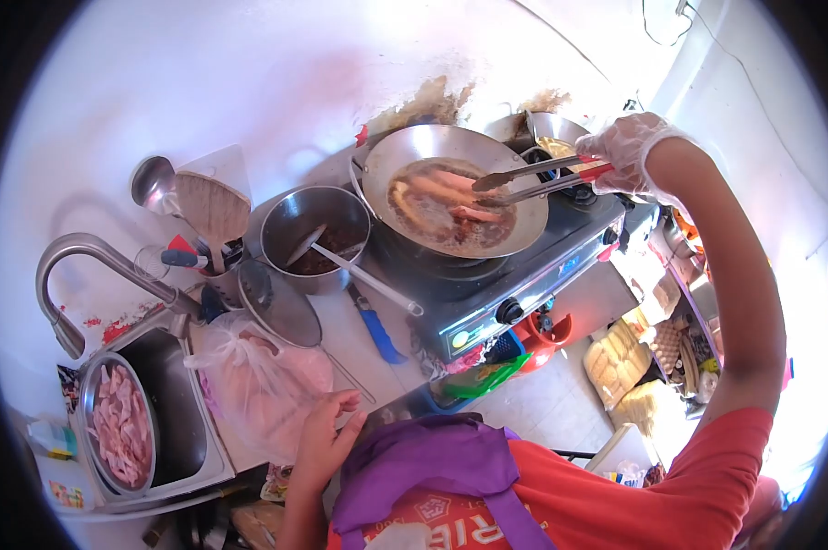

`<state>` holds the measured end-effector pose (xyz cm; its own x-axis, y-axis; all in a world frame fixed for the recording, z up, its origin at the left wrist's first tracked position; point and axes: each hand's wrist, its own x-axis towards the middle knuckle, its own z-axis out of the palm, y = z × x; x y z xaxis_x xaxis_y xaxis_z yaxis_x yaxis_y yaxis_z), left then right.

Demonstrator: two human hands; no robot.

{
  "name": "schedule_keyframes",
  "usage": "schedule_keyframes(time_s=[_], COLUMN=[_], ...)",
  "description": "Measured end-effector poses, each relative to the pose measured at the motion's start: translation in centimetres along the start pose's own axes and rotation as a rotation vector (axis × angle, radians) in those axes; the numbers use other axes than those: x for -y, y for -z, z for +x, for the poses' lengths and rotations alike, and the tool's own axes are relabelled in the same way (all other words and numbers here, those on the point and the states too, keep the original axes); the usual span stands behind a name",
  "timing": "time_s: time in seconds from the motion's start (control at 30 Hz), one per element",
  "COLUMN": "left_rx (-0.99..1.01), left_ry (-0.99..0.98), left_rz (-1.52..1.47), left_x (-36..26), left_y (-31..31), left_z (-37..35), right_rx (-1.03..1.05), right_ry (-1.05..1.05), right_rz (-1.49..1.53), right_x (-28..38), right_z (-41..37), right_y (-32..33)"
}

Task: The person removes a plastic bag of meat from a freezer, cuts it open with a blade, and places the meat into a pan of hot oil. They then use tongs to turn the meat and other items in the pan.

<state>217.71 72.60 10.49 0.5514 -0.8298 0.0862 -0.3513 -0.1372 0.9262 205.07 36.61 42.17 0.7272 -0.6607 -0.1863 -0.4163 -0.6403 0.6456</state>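
My right hand (pixel 620 151), in a clear plastic glove, is closed on the red handles of metal tongs (pixel 533 171). The tongs reach over a wide wok (pixel 527 225) on the stove, their tips right at the long orange-pink pieces of food (pixel 443 188) in bubbling oil. My bare left hand (pixel 330 435) holds nothing, with its fingers apart. It is low at the counter's front edge, near a thin plastic bag (pixel 263 376) with pink contents.
Left of the wok is a deep pot (pixel 281 215) with a ladle across it. A blue-handled knife (pixel 377 335) and a mesh strainer (pixel 286 312) lie on the counter. A bowl of raw meat (pixel 121 426) rests in the sink (pixel 217 463). Another pan (pixel 565 128) stands behind the tongs.
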Motion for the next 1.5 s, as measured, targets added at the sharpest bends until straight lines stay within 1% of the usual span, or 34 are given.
schedule_keyframes(time_s=[0.03,0.23,0.43,0.53,0.63,0.73,0.93,1.13,1.33,1.5], left_rx=[0.002,0.029,0.053,0.054,0.058,0.063,0.061,0.041,0.032,0.062], left_ry=[-0.004,-0.023,-0.002,0.0,0.003,0.016,0.01,0.004,-0.011,-0.002], left_rz=[0.004,0.011,0.021,0.023,0.03,0.028,0.025,0.024,0.011,0.021], left_x=[0.0,-0.4,-0.3,0.1,-0.3,-0.3,-0.3,-0.4,-0.5,-0.4], left_y=[0.0,0.2,0.4,0.3,0.2,0.3,0.1,0.0,-0.1,0.0], left_z=[0.1,0.6,0.8,0.8,0.9,1.0,1.1,1.2,1.3,1.3], right_rx=[0.03,0.015,0.045,0.005,-0.025,-0.039,-0.042,0.037,0.004,0.015], right_ry=[-0.05,-0.002,-0.017,-0.017,0.011,0.038,0.027,0.022,0.055,0.043], right_rz=[-0.005,0.005,0.021,-0.011,0.039,0.047,0.014,0.047,-0.02,-0.016], right_x=[0.3,1.0,1.2,0.7,0.4,0.4,0.5,0.6,0.9,1.3], right_z=[0.0,0.0,-0.2,0.4,0.4,0.2,0.8,1.1,1.1,1.2], right_y=[0.1,-0.8,-0.4,-1.2,-1.7,-1.8,-2.2,-2.2,-2.4,-2.4])
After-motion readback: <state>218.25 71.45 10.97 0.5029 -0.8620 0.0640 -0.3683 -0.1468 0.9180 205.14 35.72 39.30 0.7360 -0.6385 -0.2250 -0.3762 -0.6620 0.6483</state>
